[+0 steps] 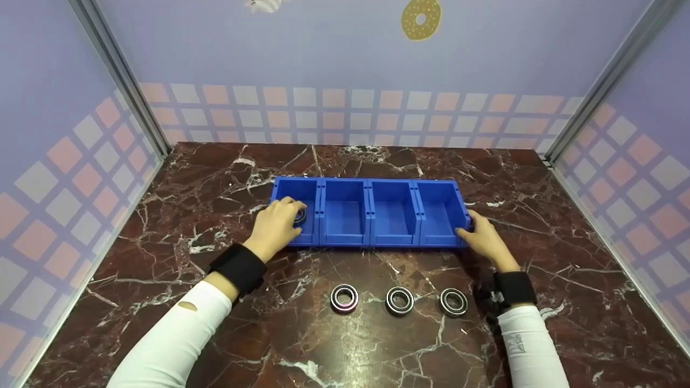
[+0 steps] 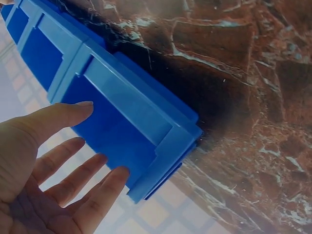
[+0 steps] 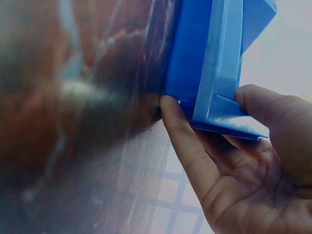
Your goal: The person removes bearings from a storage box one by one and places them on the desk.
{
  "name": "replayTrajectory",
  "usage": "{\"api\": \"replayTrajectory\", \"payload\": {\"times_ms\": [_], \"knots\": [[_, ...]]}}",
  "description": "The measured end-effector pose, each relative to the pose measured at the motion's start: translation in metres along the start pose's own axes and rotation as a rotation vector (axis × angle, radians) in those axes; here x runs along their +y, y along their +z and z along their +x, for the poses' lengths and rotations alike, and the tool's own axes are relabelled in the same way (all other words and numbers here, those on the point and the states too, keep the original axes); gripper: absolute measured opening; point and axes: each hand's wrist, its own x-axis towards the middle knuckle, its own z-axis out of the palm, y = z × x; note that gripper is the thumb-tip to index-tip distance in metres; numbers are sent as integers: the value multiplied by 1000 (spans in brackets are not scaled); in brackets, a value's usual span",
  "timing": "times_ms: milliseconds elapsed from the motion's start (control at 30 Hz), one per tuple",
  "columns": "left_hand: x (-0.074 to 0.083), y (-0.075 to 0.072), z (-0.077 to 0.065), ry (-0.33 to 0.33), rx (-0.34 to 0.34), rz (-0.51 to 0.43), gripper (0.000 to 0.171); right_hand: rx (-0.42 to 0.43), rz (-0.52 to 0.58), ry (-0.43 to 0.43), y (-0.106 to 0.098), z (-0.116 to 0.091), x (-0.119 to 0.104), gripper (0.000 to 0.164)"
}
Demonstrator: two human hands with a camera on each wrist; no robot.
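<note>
A row of joined blue storage bins [image 1: 345, 237] lies across the dark marble table. My left hand [image 1: 274, 223] reaches over the leftmost bin, and a ring-shaped bearing [image 1: 300, 216] shows beside its fingertips in the head view. In the left wrist view, the left thumb and fingers [image 2: 113, 187] are spread apart with nothing between them; the bearing is out of sight there. At the other end, my right hand [image 1: 483, 240] grips the outer side wall of the rightmost bin [image 3: 219, 109], thumb at the rim and fingers along the outside.
Three metal bearings lie in a row on the table in front of the bins: a left one [image 1: 344, 298], a middle one [image 1: 400, 301] and a right one [image 1: 453, 302]. Panel walls with a checked pattern [image 1: 334, 113] enclose the table at the back and both sides.
</note>
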Motion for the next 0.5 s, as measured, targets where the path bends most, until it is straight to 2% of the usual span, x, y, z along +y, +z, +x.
{"api": "replayTrajectory", "payload": {"times_ms": [233, 500], "knots": [[-4, 6, 8, -33, -48, 4, 47, -2, -8, 3, 0, 0, 2, 53], [-4, 12, 16, -36, -62, 17, 47, -1, -21, 7, -1, 1, 2, 53]]}}
